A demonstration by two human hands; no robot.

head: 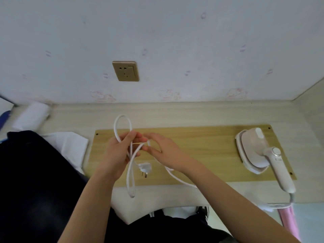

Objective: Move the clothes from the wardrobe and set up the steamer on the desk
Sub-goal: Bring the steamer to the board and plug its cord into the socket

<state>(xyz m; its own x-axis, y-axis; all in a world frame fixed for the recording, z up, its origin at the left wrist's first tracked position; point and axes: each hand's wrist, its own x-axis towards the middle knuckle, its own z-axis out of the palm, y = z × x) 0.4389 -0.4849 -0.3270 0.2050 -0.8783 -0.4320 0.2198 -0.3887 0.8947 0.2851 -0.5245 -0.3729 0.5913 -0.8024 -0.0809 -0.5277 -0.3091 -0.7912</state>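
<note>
A pale pink and white handheld steamer [254,151] lies on its soleplate at the right end of a wooden board [201,142] on the desk. Its white cord [130,179] runs along the desk's front edge to the middle, where it is looped. My left hand [117,153] grips the loops of cord, one loop standing above my fingers and one hanging below. My right hand [163,151] pinches a thin tie or strand of the cord beside my left hand. The white plug [144,168] dangles under my hands, just above the board.
A gold wall socket [125,71] sits on the wall above the desk's middle. Dark clothes [35,181] and a white garment [70,146] lie piled at the desk's left end. A white roll-shaped object [33,116] lies at the back left. Pink fabric [289,221] hangs at the lower right.
</note>
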